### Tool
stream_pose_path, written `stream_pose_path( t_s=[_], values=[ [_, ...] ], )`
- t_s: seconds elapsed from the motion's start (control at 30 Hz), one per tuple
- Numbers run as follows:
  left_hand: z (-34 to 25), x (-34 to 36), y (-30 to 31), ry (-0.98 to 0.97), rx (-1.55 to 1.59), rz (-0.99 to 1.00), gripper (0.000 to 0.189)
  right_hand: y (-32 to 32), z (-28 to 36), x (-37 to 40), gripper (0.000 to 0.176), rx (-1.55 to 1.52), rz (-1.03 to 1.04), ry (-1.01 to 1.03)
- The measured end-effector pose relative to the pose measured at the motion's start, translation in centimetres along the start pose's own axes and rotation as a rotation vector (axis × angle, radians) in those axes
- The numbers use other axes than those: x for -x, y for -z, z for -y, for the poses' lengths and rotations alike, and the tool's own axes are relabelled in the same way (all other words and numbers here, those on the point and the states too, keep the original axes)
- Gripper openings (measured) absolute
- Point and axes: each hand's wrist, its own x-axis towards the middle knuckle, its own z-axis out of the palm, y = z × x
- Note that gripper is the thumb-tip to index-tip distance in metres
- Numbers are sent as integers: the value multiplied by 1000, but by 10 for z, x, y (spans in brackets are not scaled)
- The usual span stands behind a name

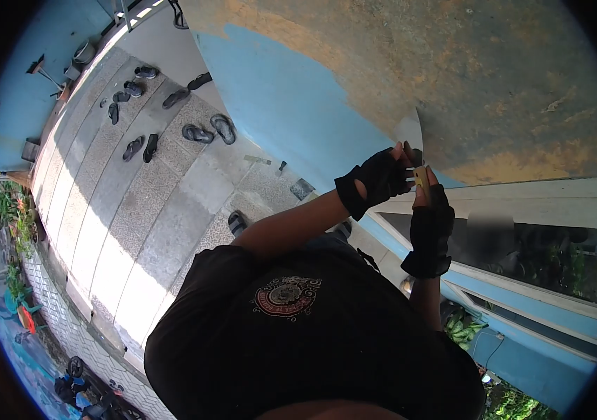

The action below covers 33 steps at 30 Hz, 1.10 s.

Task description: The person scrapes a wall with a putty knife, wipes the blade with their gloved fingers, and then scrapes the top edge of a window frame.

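Note:
My left hand [377,180], in a black fingerless glove, is closed, with its fingertips bunched at the lower edge of a thin, pale, shiny sheet-like piece [410,130] with a curved side. Just right of it, my right hand [431,222], gloved the same way, is closed around a small yellow piece [421,176] held between thumb and fingers. The fingers of both hands nearly meet. Whether the yellow and pale pieces are joined is hidden. Right behind them stands a wall [291,77], light blue in part, with a large bare brown-grey patch [480,84].
Several sandals and slippers [197,134] lie on the paved floor [165,189] to the left. A white-framed window [522,234] is at the right. A broom [46,72] leans at the far left wall. Plants [18,217] grow along the left border.

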Motion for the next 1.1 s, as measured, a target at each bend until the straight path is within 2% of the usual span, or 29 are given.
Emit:
stream_pose_path(
  t_s=[0.03,0.1,0.13,0.2,0.27,0.3,0.33,0.4,0.43,0.5,0.53,0.6,0.63,0.67,0.7,0.73,0.77,0.87,0.97,1.0,1.03,1.1],
  values=[
    [-4,8,3,1,3,-5,37,6,3,-5,44,-16,26,7],
    [-14,25,11,22,-254,-256,37,13,15,-17,40,42,72,10],
    [-16,34,18,23,-254,-260,37,6,18,-23,40,39,75,8],
    [-21,52,36,-23,-296,-438,31,-15,25,-45,38,-59,99,33],
    [-26,61,52,-62,-297,-504,28,-65,42,-83,36,-43,169,46],
    [-20,66,63,-97,-289,-567,26,-116,35,-104,34,-38,210,58],
    [-15,65,87,-101,-265,-620,25,-165,29,-121,31,45,220,294],
    [-13,76,95,-86,-120,-570,24,-205,46,-116,29,-7,329,347],
    [-10,70,113,-89,-122,-566,24,-194,61,-108,29,-40,362,286],
    [5,63,145,-425,-1088,-367,22,-162,68,-86,33,-83,446,198],
    [7,72,140,-415,-1081,-376,22,-146,59,-75,34,-123,449,174],
    [-7,92,107,-208,-444,-576,20,-88,54,-65,34,-199,510,61],
    [-13,96,93,-104,-119,-651,19,-59,53,-59,28,-252,476,-16],
    [-16,97,86,-103,-112,-649,19,-33,49,-52,27,-231,394,-7],
    [-18,98,82,-119,-113,-654,17,-4,51,-48,28,-141,386,-85],
    [-19,99,78,-136,-113,-661,17,14,41,-42,31,-130,279,-27],
    [-21,100,76,-143,-94,-660,17,34,46,-40,32,-136,256,-104],
    [-22,103,76,-185,-93,-660,18,56,44,-46,33,-13,203,-135],
    [-26,106,80,-212,-69,-665,16,9,53,-76,31,-56,184,-74],
    [-27,106,85,-214,-70,-663,16,-35,43,-94,31,22,179,84],
    [-27,108,95,-200,-29,-685,15,-89,41,-108,39,144,227,212],
    [-17,113,101,-179,23,-711,14,-196,35,-122,41,205,538,307]
  ],
)
